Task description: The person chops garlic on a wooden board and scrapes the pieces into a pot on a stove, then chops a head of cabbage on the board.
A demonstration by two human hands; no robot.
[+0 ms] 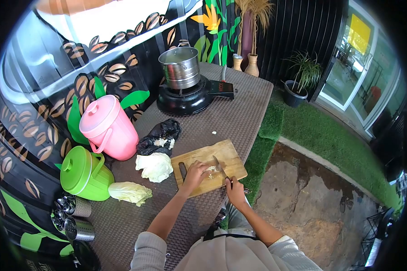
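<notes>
On the wooden cutting board (233, 156) lie small pale chopped bits (211, 176) that look like garlic. My right hand (235, 189) grips the dark handle of a kitchen knife (219, 166), its blade over the board beside the bits. My left hand (196, 174) rests on the board left of the blade, fingers bent and close together at the bits; what they pinch is too small to make out. Next to that hand, a dark-handled tool (182, 170) lies along the board's left side. A cabbage (154, 167) and a napa cabbage (130, 193) lie on the table further left.
A steel pot (179, 67) stands on a black portable stove (183, 100) at the back. A black plastic bag (167, 130) holds pale scraps. Pink (115, 131) and green (88, 176) lidded jugs and a cutlery holder (80, 228) line the wall side. The table edge (257, 122) runs close right of the board.
</notes>
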